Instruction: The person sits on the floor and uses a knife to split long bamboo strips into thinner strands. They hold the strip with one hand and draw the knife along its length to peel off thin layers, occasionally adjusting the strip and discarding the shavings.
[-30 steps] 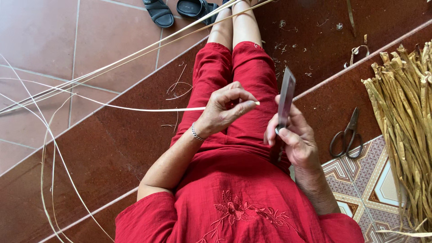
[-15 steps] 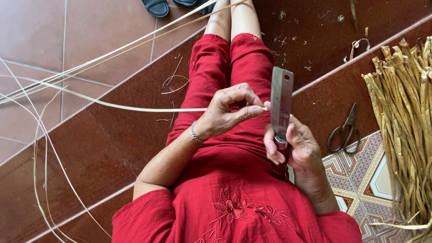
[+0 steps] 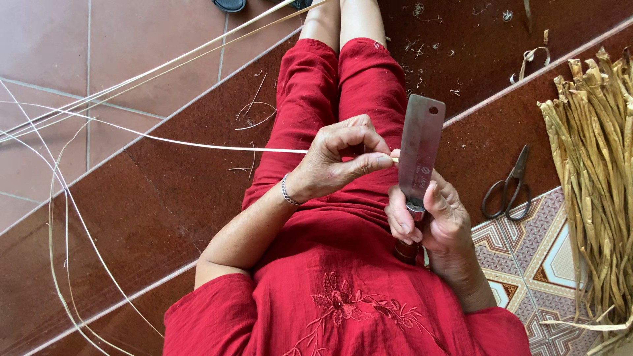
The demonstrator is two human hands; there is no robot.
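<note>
Left hand (image 3: 333,161): fingers clenched, pinching the thin pale strip (image 3: 198,143) at its end, just beside the blade.
Right hand (image 3: 432,221): wrapped tight on the handle of the flat knife (image 3: 420,150), blade upright.
Strip: runs left over the lap, out across the red-brown step (image 3: 132,198).
Technique, my read: keep strip taut, blade edge shallow, pinch close.
Nearby: scissors (image 3: 506,186), dried fibre bundle (image 3: 597,165).

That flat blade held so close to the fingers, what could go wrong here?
1. The left hand pinches a thin strip right against the blade in the right hand; a slip could nick the fingertips.
2. The strip looks thin and might snap or split unevenly.
3. The work sits above the lap, so a dropped blade could hit the legs.
</note>
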